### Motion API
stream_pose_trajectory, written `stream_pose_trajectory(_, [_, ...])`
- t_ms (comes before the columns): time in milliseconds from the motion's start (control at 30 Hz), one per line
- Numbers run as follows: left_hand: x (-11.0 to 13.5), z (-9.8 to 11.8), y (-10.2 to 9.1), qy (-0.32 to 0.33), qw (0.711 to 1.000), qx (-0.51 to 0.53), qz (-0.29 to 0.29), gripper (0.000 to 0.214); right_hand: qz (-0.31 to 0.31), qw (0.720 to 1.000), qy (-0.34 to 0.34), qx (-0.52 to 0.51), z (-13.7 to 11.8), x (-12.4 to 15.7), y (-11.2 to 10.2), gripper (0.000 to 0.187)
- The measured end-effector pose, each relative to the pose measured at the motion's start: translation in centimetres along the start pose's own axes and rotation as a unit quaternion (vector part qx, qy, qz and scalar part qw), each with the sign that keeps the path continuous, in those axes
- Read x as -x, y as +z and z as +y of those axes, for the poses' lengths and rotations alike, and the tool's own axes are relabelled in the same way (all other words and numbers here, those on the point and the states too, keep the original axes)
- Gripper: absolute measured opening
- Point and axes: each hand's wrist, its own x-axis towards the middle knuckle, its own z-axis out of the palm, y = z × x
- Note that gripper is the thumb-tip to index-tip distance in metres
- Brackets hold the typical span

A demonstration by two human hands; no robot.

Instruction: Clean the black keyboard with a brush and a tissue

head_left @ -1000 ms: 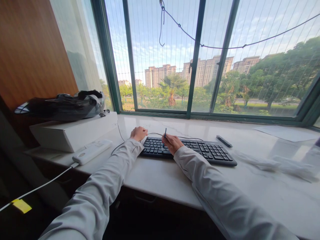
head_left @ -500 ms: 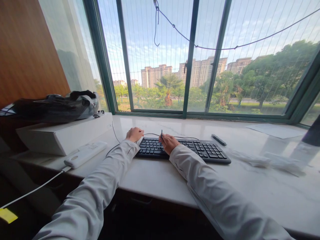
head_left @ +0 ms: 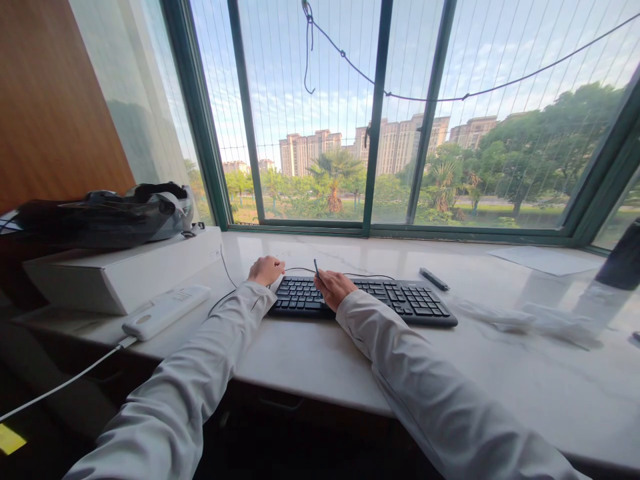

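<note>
A black keyboard point(head_left: 415, 303) lies on the pale marbled counter. My right hand point(head_left: 336, 288) is over its left-middle keys, closed around a slim dark pen-like tool point(head_left: 316, 268). The tool's upper end sticks up past my fingers; its lower end is hidden or too small to make out. At the keyboard's far left corner rests my left hand point(head_left: 267, 270), with curled fingers. Whether those fingers grip anything cannot be seen.
A white power strip point(head_left: 167, 311) and a white box point(head_left: 120, 277) with a dark bag point(head_left: 110, 213) on it stand at left. Right of the keyboard are a small black stick-shaped object point(head_left: 434, 279), clear plastic wrapping point(head_left: 530, 321), paper point(head_left: 545, 260) and a dark cylinder point(head_left: 620, 260).
The tool in my right hand has gone from nearly upright to leaning left. My left hand stays by the keyboard corner. The whole view has shifted slightly.
</note>
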Motion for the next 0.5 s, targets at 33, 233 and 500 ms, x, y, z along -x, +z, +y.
stream_pose_trajectory(33, [-0.01, -0.01, 0.00, 0.001, 1.000, -0.001, 0.000, 0.039, 0.002, 1.000, -0.001, -0.002, 0.02, 0.01, 0.00, 0.019])
stream_pose_trajectory(233, [-0.07, 0.11, -0.04, -0.003, 1.000, -0.006, -0.006, 0.038, 0.053, 0.999, -0.009, 0.007, 0.59, -0.14, 0.28, 0.016])
stream_pose_trajectory(500, [0.04, 0.03, -0.11, 0.001, 1.000, -0.006, -0.003, 0.042, 0.000, 0.998, -0.068, -0.010, -0.24, 0.30, -0.02, 0.020])
